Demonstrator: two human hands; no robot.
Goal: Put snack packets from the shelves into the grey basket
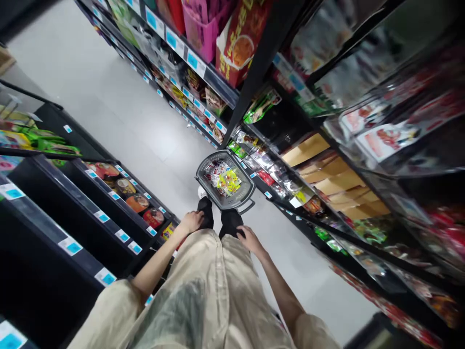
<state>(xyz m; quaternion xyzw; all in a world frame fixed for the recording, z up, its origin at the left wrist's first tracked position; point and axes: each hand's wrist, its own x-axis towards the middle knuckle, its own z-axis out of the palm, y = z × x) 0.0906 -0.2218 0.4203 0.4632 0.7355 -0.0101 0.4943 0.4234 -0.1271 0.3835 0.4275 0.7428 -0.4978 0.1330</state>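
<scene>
I look down my own body in a shop aisle. A grey shopping basket stands on the floor just ahead of my feet, with several snack packets inside. My left hand hangs at my left thigh, fingers loosely curled, with nothing visible in it. My right hand rests against my right thigh, fingers spread downward, holding nothing. Both hands are a short way behind the basket and do not touch it.
Black shelves full of packets and blue price tags run along the right side. Lower black shelves with bowl noodles stand to the left. Brown cartons sit on a right-hand shelf. Pale grey floor runs ahead between them.
</scene>
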